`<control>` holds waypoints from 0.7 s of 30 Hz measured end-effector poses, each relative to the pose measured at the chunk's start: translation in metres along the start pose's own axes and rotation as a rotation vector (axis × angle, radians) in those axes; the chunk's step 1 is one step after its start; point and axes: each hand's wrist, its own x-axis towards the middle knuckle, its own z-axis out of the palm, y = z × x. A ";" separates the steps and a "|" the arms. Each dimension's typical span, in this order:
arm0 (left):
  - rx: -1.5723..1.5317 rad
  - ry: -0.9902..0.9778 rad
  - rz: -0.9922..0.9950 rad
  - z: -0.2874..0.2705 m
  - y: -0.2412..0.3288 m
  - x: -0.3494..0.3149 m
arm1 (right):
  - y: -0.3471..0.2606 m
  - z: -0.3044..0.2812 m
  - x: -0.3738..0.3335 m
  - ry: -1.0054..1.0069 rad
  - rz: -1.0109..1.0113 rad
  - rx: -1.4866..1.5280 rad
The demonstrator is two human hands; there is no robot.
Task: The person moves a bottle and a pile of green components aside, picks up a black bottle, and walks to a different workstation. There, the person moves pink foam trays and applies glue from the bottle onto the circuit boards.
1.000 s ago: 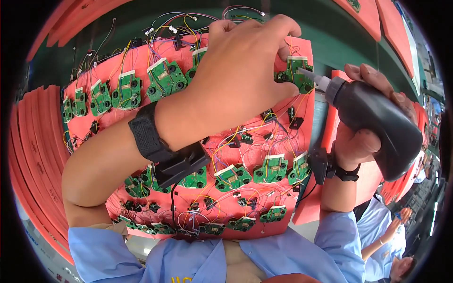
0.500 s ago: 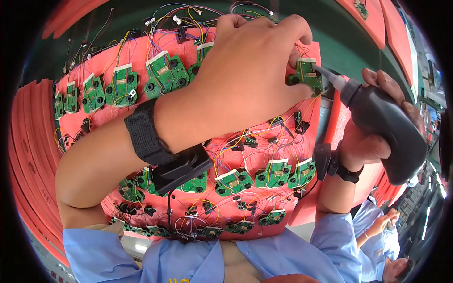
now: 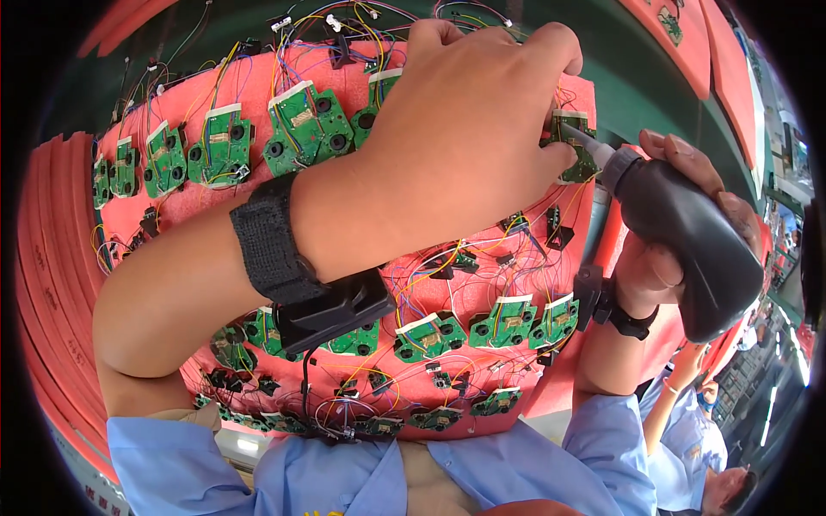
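Note:
A black squeeze bottle (image 3: 688, 232) with a grey pointed nozzle is wrapped in my right hand (image 3: 650, 267). It leans left, and the nozzle tip lies over the green circuit board (image 3: 575, 159) at the far right end of the top row. I cannot tell whether the tip touches it. My left hand (image 3: 482, 120) reaches across the foam with fingers bent, its thumb against that board's left edge. The fingertips are partly hidden behind the hand, and the grip seems to be on the board. Dark straps circle both wrists.
Several more wired circuit boards (image 3: 297, 129) stand in rows on the pink foam sheet (image 3: 202, 193). Stacked pink foam sheets (image 3: 52, 284) rise at the left, and others (image 3: 662, 43) lie at the upper right. A person in a blue shirt (image 3: 680, 430) is at the lower right.
The bottle and my right hand have shifted left, so the nozzle reaches further over the board. My left hand stays at the same board, its thumb now further over the edge.

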 end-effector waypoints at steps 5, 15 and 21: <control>0.019 0.009 0.006 0.002 0.001 0.001 | 0.003 0.002 0.001 -0.030 -0.008 0.065; 0.028 -0.043 -0.004 0.003 0.000 0.004 | 0.002 0.000 0.000 -0.026 -0.001 0.096; 0.039 -0.039 -0.003 0.003 0.000 0.004 | 0.001 0.005 0.002 -0.014 0.003 0.092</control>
